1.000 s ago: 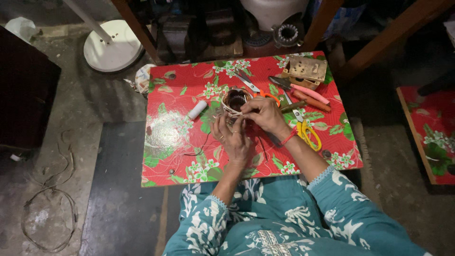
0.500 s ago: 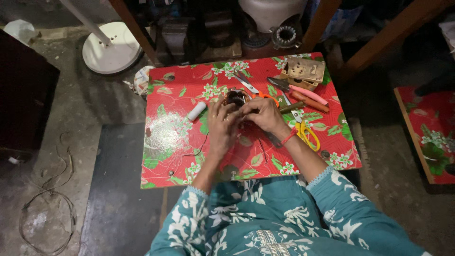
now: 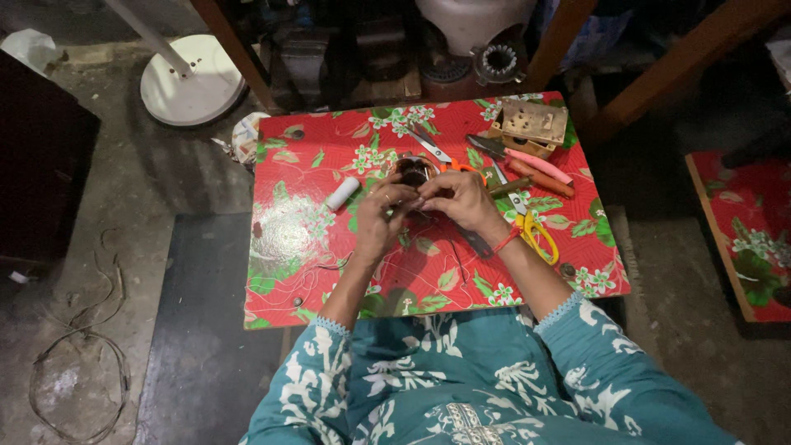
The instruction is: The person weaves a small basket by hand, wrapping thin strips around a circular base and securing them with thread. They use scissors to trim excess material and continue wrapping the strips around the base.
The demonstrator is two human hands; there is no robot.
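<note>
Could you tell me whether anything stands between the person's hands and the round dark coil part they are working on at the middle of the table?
Nothing visible does. The left hand and the right hand both touch the round coil part. The orange-handled scissors lie just behind it, out of the way.

Dim, sharp view; glare on the red tablecloth (image 3: 284,239), dark edges.

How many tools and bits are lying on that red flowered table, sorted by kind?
Scissors: 2, orange-handled scissors and yellow-handled scissors
Pink-handled pliers: 1
Small white roll: 1
Brown box-shaped part: 1
Round dark wound part, touched by left hand and right hand: 1
Total: 6, on the table
</note>
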